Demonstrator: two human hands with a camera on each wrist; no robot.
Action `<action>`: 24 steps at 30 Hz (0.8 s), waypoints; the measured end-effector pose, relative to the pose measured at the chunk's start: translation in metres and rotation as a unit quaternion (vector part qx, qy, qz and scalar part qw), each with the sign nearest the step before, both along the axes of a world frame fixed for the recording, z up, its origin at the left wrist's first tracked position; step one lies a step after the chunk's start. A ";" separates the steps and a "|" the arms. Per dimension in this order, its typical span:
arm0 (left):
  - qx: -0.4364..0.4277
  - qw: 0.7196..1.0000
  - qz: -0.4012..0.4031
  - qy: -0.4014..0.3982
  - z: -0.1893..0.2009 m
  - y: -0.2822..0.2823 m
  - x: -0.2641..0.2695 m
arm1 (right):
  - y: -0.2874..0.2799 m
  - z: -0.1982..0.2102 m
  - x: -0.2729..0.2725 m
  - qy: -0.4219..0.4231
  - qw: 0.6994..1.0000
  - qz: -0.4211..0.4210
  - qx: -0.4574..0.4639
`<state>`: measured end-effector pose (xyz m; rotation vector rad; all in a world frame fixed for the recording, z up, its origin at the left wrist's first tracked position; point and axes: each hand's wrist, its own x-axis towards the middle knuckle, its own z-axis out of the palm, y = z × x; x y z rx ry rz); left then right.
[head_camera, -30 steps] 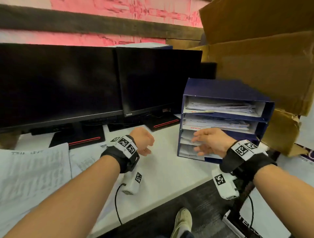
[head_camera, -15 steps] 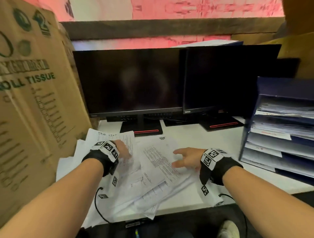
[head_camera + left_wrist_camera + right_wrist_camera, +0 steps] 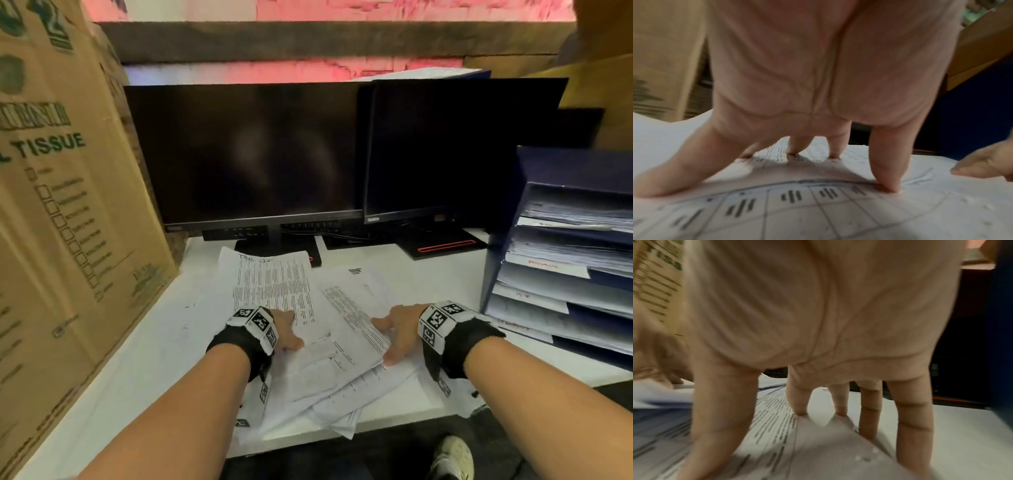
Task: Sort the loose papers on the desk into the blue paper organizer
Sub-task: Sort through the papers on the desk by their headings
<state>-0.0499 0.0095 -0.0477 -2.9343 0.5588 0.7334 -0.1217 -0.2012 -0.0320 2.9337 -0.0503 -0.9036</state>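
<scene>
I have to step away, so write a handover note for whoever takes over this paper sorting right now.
Left hand: open, fingertips pressing on the white printed sheets at the left of the pile.
Right hand: open, fingers spread on the tilted printed sheet at the pile's right edge.
The loose sheets lie overlapped and uneven on the white desk, in front of two dark monitors.
The blue tiered paper organizer stands at the right; its trays already hold papers.
Done: nothing lifted from this pile yet.
Left: gather the sheets and file them into the trays.

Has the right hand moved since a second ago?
Yes. The right hand left the blue paper organizer and now rests leftward on the loose papers.
</scene>
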 end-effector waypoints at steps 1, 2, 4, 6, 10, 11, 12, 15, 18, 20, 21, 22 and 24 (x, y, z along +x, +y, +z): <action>-0.003 1.000 -0.016 -0.003 -0.001 -0.013 0.000 | -0.013 0.000 -0.002 0.005 1.000 -0.016 0.008; -0.004 0.999 -0.032 -0.007 -0.001 -0.028 0.000 | -0.026 0.002 -0.007 0.009 0.999 -0.033 0.014; -0.006 0.998 -0.057 -0.016 -0.005 -0.055 0.000 | -0.049 0.005 -0.016 0.014 0.998 -0.062 0.019; -0.008 0.996 -0.079 -0.026 -0.009 -0.079 -0.002 | -0.068 0.008 -0.023 0.021 0.996 -0.089 0.023; -0.011 0.993 -0.111 -0.044 -0.018 -0.113 -0.004 | -0.095 0.005 -0.032 0.025 0.991 -0.128 0.031; -0.012 0.991 -0.122 -0.046 -0.018 -0.118 -0.002 | -0.098 0.003 -0.032 0.020 0.991 -0.129 0.021; -0.012 0.991 -0.125 -0.038 -0.017 -0.119 0.000 | -0.097 0.002 -0.032 0.017 0.992 -0.127 0.011; -0.041 0.993 -0.102 -0.035 -0.005 -0.112 0.011 | -0.089 0.004 -0.029 0.016 0.994 -0.102 -0.022; -0.062 0.997 -0.031 -0.028 0.004 -0.088 0.030 | -0.087 0.008 -0.025 0.000 0.994 -0.109 -0.018; -0.058 0.997 0.026 -0.046 0.005 -0.066 0.040 | -0.088 0.007 -0.019 0.001 0.993 -0.116 -0.016; -0.052 0.996 0.052 -0.058 0.002 -0.056 0.044 | -0.089 0.005 -0.014 -0.009 0.993 -0.118 -0.019; -0.049 0.994 0.078 -0.066 0.000 -0.049 0.047 | -0.087 0.006 -0.011 -0.037 0.991 -0.124 -0.017; -0.056 0.989 0.115 -0.072 -0.006 -0.038 0.051 | -0.083 0.005 -0.002 -0.115 0.983 -0.140 -0.001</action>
